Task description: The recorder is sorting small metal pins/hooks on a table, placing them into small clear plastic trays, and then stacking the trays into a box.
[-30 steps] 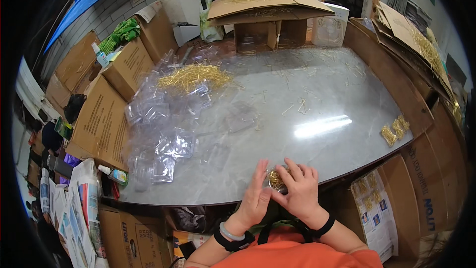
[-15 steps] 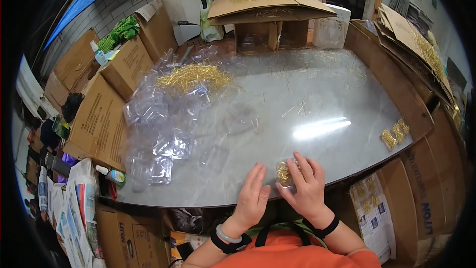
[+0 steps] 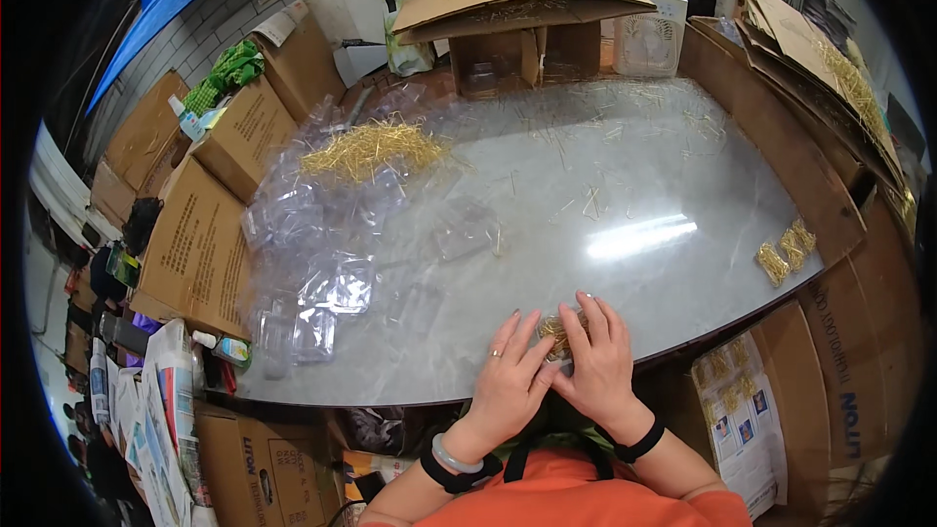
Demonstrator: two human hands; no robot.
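Note:
At the table's near edge, a small clear plastic box [image 3: 552,330] full of thin gold-coloured metal pieces sits between my hands. My left hand [image 3: 506,369] has its fingers against the box's left side, with the thumb low near the other thumb. On the right side, my right hand [image 3: 601,371] lays its fingers over the box and its thumb along the near edge. Fingers hide much of the box, so its lid cannot be made out. Both hands stay down at the table top.
A heap of gold-coloured pieces [image 3: 373,148] lies at the far left, above many empty clear plastic boxes [image 3: 314,334]. Several filled packs [image 3: 787,248] stand at the right edge. Cardboard walls [image 3: 771,127] border the table [image 3: 605,176]. A small bottle [image 3: 226,345] is at the left.
My left hand has moved right, from beside the box to its left side. My right hand stays on the box. The view has shifted slightly.

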